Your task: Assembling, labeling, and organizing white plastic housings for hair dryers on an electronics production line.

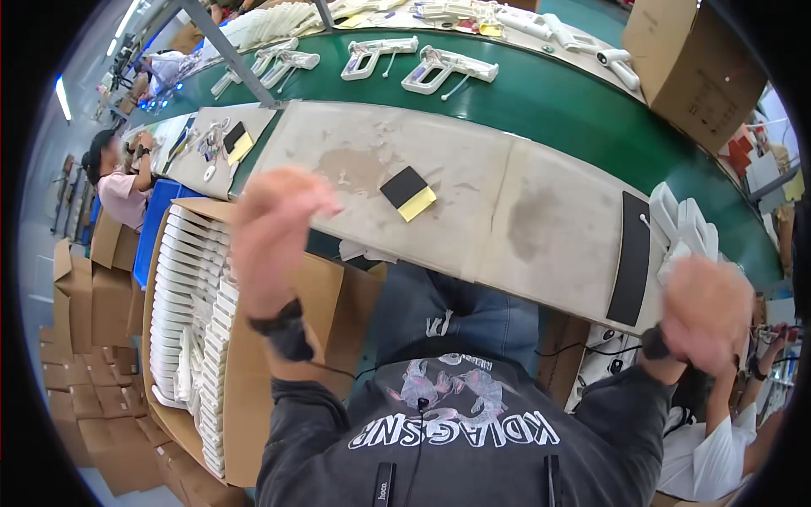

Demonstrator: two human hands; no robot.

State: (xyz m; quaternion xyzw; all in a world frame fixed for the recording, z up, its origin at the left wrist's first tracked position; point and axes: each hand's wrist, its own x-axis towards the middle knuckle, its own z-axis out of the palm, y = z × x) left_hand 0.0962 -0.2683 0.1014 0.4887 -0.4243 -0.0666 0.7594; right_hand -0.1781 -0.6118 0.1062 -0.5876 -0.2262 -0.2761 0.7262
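Note:
My left hand is raised over the near left edge of the worktable, beside an open cardboard box packed with white plastic shells. Motion blurs its fingers, and nothing shows clearly in them. At the table's right end my right hand is blurred too, just in front of several white plastic housings. Whether it touches them I cannot tell. A black pad with a yellow part lies on the mid-table, and a long black strip lies left of the housings.
Behind the table runs a green conveyor carrying white gun-shaped housings with wires. A large carton stands at the far right. A metal post rises at the left. One co-worker sits far left; another's white sleeve is at lower right.

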